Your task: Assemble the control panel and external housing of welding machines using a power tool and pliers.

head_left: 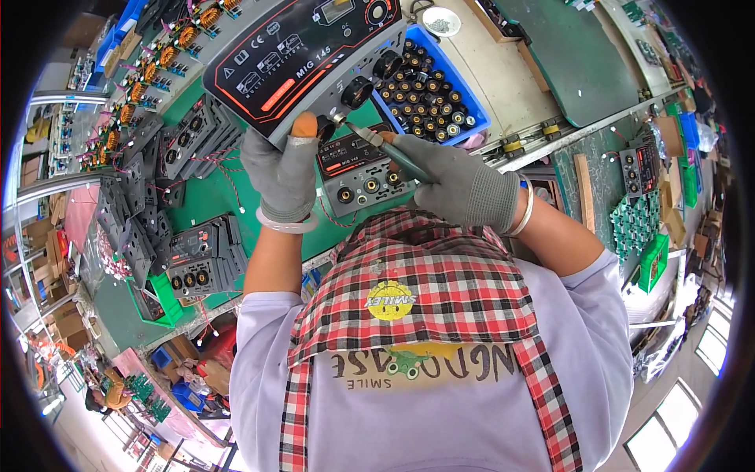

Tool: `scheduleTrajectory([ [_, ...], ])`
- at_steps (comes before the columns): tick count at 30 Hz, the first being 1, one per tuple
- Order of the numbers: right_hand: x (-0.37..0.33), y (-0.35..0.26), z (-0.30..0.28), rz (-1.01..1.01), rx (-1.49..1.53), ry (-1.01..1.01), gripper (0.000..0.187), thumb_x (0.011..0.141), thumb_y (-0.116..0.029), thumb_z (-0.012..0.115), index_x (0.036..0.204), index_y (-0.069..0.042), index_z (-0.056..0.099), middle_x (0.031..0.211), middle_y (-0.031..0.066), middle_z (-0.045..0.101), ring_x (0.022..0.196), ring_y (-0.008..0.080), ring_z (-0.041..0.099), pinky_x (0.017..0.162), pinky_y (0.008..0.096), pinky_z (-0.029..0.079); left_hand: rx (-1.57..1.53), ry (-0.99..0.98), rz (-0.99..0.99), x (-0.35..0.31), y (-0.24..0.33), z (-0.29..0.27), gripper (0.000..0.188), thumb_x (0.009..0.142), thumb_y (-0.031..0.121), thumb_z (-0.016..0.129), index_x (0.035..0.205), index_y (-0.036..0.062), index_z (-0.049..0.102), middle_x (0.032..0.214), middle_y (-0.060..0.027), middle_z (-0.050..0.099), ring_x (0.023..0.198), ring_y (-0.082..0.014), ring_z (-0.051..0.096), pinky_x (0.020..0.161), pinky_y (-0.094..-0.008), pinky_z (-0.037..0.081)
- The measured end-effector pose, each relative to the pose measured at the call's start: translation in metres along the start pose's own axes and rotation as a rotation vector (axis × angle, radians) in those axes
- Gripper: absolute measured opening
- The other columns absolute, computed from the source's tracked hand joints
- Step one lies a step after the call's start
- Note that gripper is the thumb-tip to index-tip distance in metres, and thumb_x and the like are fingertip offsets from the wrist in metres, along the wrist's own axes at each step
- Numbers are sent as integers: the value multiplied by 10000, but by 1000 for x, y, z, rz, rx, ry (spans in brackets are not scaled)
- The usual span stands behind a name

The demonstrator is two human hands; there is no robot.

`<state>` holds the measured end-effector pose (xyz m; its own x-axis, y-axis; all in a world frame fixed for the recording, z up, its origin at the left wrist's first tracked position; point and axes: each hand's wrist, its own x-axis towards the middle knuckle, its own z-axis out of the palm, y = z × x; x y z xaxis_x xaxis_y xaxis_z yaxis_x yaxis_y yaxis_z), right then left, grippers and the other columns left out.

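Note:
My left hand point(283, 173), in a grey glove with bare fingertips, grips the lower edge of a black and grey welding machine front panel point(303, 67), held tilted above the bench. Black round sockets point(358, 93) stick out along the panel's lower strip. In my gloved right hand point(468, 182) is a green-handled hand tool point(405, 160); its exact kind is partly hidden by my fingers. The tool's tip meets a metal fitting point(338, 117) at the socket nearest my left thumb. Beneath, a similar panel point(366, 189) with brass-centred sockets lies on the green bench top.
A blue bin point(480, 124) of black, brass-centred sockets stands behind my right hand. Farther back sits a white bowl point(441, 22) of small metal parts. Stacked grey panels point(206, 256) and loose black brackets point(130, 208) crowd the left, with wires point(230, 177). Circuit boards with copper coils point(167, 57) line the far left.

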<state>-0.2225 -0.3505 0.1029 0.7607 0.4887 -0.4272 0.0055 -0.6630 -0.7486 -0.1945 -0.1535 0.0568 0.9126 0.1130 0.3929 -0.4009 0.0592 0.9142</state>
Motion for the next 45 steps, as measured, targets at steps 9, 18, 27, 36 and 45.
scheduleTrajectory([
  [9, 3, -1, 0, -24, -30, 5, 587, 679, -43, 493, 1241, -26, 326, 965, 206, 532, 897, 323, 557, 756, 374, 451, -47, -5, 14, 0, -4, 0, 322, 750, 179, 654, 1009, 20, 550, 935, -36, 592, 836, -104, 534, 778, -248, 401],
  [18, 4, -3, 0, -10, -20, 26, 509, 683, -41, 484, 1179, -30, 369, 920, 183, 534, 857, 311, 566, 734, 366, 449, 10, 52, 111, 1, -6, 6, 281, 739, 171, 682, 945, 3, 589, 870, -41, 617, 752, -84, 527, 707, -226, 422],
  [27, 8, -3, 4, 93, 93, -31, 421, 683, -1, 431, 1102, -24, 402, 813, 123, 538, 642, 203, 608, 619, 324, 494, -24, 62, 108, -4, -8, 8, 303, 738, 179, 682, 965, 4, 582, 901, -41, 610, 786, -91, 528, 731, -233, 419],
  [36, 2, -4, 8, 119, 359, -69, 282, 653, 27, 367, 924, -6, 438, 735, 71, 498, 621, 165, 603, 571, 279, 503, -24, 62, 83, -10, -14, 4, 326, 736, 188, 679, 979, -2, 573, 915, -46, 600, 795, -102, 531, 732, -233, 421],
  [45, 16, 9, 8, 93, 274, -16, 465, 687, 9, 416, 1150, -17, 402, 793, 81, 518, 670, 176, 603, 621, 284, 501, -37, 116, -22, -3, -31, 10, 320, 738, 188, 673, 970, -3, 562, 902, -46, 591, 779, -84, 503, 693, -233, 419],
])
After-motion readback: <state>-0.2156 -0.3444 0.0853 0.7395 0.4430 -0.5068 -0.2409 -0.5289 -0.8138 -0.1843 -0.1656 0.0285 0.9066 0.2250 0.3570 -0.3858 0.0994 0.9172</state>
